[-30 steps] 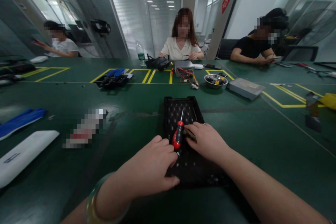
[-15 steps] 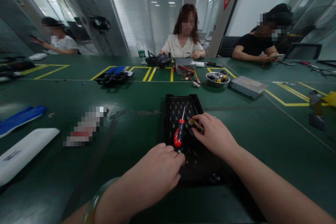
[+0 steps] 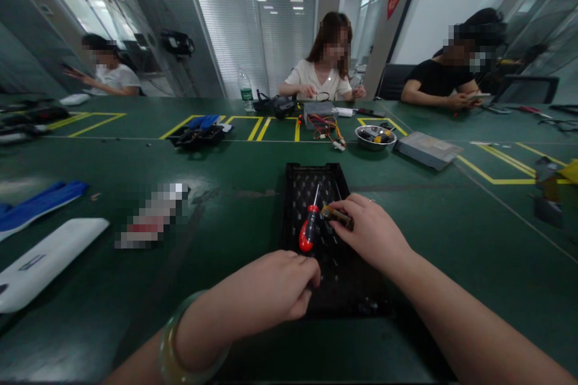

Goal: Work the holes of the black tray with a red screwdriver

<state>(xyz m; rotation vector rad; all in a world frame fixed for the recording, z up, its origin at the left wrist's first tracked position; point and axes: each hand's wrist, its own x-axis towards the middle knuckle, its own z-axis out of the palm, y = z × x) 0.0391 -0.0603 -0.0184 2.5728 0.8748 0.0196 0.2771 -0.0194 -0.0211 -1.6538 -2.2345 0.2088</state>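
A black tray [image 3: 290,192] with a bumpy floor lies on the green table. In it rests a red-and-black screwdriver [image 3: 309,230], its shaft pointing away from me. My right hand [image 3: 372,225] is over the tray's right side, thumb and fingers pinching a small brown-and-gold part [image 3: 336,215] just right of the screwdriver. Over the tray's lower left, my left hand [image 3: 280,283] is closed with its fingers curled down; whatever they may hold is hidden.
Beyond the tray stand a metal bowl [image 3: 376,145] of small parts, a grey box [image 3: 318,115] with coloured wires, a flat metal panel [image 3: 428,150] and a black case [image 3: 196,137]. A white object [image 3: 54,261] lies left. Three people sit across the table.
My left hand has shifted slightly, and the small shiny piece seen at its fingertips no longer shows. The part in my right hand has turned a little. The view has moved slightly.
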